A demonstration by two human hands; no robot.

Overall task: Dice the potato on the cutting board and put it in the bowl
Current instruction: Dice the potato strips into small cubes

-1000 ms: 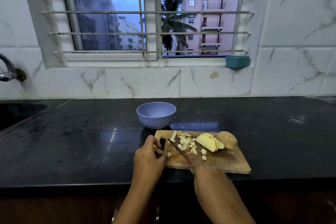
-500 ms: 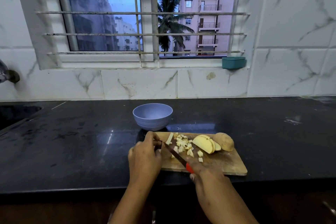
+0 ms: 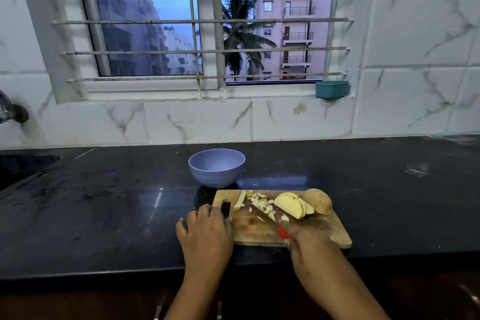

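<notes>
The wooden cutting board [image 3: 254,231] lies near the counter's front edge. On it are a heap of diced potato [image 3: 261,202], one long potato strip [image 3: 239,200], several potato slices [image 3: 289,205] and an uncut potato end [image 3: 318,201] at the far right. My right hand [image 3: 309,244] grips a red-handled knife [image 3: 262,213], its blade slanting up-left into the dice. My left hand [image 3: 205,234] holds the board's left end by the handle slot, fingers curled. The lilac bowl [image 3: 217,176] stands just behind the board's left corner; none of its contents show.
The black counter [image 3: 117,215] stretches to both sides. A sink [image 3: 23,166] and a tap [image 3: 10,112] sit at the far left. A teal container [image 3: 332,89] hangs at the window sill. The tiled wall rises behind the bowl.
The knife blade has shifted right, from beside my left hand into the diced heap. My left hand has drawn back to the board's left end. The camera has tilted slightly.
</notes>
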